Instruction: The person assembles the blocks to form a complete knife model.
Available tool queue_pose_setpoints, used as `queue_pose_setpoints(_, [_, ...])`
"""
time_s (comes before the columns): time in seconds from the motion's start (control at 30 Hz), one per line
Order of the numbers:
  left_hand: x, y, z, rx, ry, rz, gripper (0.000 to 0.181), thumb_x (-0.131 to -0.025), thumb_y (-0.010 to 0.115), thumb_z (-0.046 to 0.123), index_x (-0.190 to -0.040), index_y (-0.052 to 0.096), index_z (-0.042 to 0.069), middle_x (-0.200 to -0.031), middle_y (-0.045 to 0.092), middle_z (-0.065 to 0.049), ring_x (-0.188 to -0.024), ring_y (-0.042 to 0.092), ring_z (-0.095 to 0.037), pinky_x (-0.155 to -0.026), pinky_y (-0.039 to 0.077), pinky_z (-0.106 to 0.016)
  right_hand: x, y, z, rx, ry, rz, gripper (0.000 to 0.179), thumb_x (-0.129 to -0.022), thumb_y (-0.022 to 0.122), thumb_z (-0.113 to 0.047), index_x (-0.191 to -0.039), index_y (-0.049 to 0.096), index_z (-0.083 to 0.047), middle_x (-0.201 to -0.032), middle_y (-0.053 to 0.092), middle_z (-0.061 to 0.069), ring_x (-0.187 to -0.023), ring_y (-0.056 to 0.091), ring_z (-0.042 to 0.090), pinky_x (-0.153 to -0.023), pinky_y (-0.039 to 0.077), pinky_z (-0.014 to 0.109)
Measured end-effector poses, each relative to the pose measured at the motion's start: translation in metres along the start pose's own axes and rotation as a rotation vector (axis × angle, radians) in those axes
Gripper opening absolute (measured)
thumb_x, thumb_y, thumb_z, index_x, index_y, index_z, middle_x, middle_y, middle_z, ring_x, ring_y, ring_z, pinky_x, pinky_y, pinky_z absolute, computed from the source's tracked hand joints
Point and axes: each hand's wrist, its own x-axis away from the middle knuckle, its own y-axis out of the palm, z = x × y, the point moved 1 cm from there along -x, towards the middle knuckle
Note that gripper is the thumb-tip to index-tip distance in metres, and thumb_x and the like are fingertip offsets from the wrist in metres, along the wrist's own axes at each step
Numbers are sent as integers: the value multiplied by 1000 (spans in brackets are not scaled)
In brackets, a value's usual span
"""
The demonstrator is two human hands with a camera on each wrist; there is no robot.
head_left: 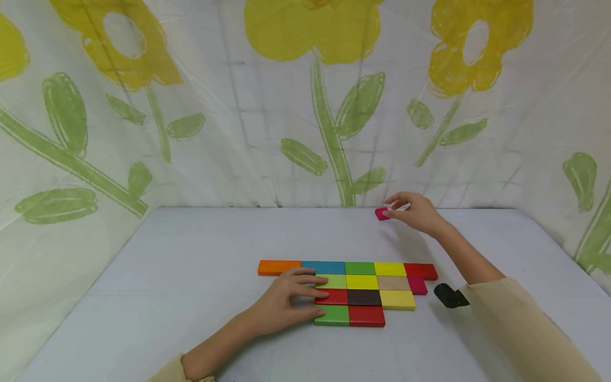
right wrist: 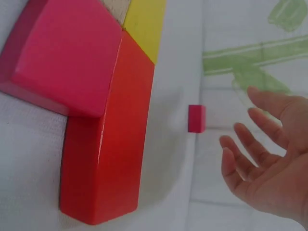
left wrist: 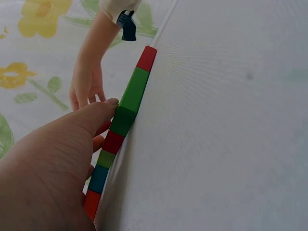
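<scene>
At the back of the table a small magenta block point(head_left: 381, 214) stands by itself. My right hand point(head_left: 416, 213) is beside it with spread, bent fingers, and the thumb overlaps the block in the head view. In the right wrist view a gap shows between those fingers and the magenta block point(right wrist: 196, 119). My left hand point(head_left: 281, 302) rests at the left end of flat coloured blocks laid edge to edge in rows. Its fingertips lie on the light green block point(head_left: 332, 281) and red block point(head_left: 336, 297), with the thumb at the green block point(head_left: 334, 317).
The back row runs from an orange block point(head_left: 279, 267) past a blue block point(head_left: 323, 267) to a red block point(head_left: 421, 271). A second magenta block point(head_left: 418, 285) sits in front of that red one. Behind the table hangs a flowered curtain point(head_left: 267, 175).
</scene>
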Motion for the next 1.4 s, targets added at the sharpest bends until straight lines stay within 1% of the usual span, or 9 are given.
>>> queue_pose_setpoints(0.17, [0, 0, 1, -1, -2, -5, 31, -94, 82, 26, -124, 81, 19, -141, 69, 2, -139, 53, -27, -113, 47, -52, -9, 3, 9, -2, 35, 8, 43, -103, 68, -23, -135, 62, 5, -131, 63, 31, -123, 55, 46, -99, 55, 55])
queue_pose_setpoints(0.33, [0, -1, 1, -2, -2, -7, 31, -94, 82, 26, -124, 81, 18, -141, 69, 2, -138, 53, -28, -113, 47, -51, -13, 6, 13, -27, 64, 1, 45, -102, 68, -21, -136, 60, 7, -132, 61, 33, -123, 54, 47, -100, 55, 54])
queue_pose_setpoints(0.53, [0, -1, 0, 1, 0, -4, 31, -94, 82, 26, -124, 81, 18, -141, 69, 2, -138, 53, -27, -112, 47, -51, -20, 11, 14, -26, 114, -15, 48, -100, 71, -22, -135, 59, 10, -133, 59, 33, -122, 54, 46, -101, 54, 53])
queue_pose_setpoints(0.67, [0, -1, 0, 8, -8, -6, 31, -94, 81, 27, -124, 81, 19, -142, 68, 3, -138, 53, -27, -113, 47, -51, -26, 16, 15, -13, 143, -21, 49, -98, 74, -24, -131, 61, 9, -131, 60, 31, -118, 56, 43, -99, 54, 49])
queue_pose_setpoints(0.83, [0, -1, 0, 10, -10, -6, 31, -94, 81, 27, -124, 81, 19, -142, 68, 4, -139, 52, -26, -113, 46, -51, -30, 19, 15, -1, 149, -14, 50, -96, 76, -24, -128, 62, 12, -125, 62, 31, -111, 57, 41, -94, 55, 45])
queue_pose_setpoints(1.2, [0, 0, -1, 11, -2, -4, 31, -95, 81, 26, -124, 81, 18, -142, 68, 2, -139, 52, -27, -114, 46, -52, -34, 23, 12, 14, 205, 6, 51, -96, 76, -24, -126, 60, 14, -121, 60, 31, -106, 55, 40, -93, 53, 45])
queue_pose_setpoints(1.3, [0, 0, -1, 10, -4, -5, 30, -95, 80, 26, -124, 80, 18, -142, 68, 2, -139, 52, -27, -114, 46, -53, -33, 24, 11, 7, 207, -4, 50, -96, 75, -22, -128, 59, 14, -123, 60, 32, -109, 55, 41, -96, 53, 47])
queue_pose_setpoints(1.4, [0, 0, 0, 10, -13, -6, 30, -95, 80, 27, -124, 80, 18, -142, 68, 3, -139, 52, -27, -114, 46, -53, -33, 24, 11, -5, 206, -28, 50, -97, 74, -20, -132, 58, 13, -129, 58, 33, -114, 55, 43, -101, 53, 50])
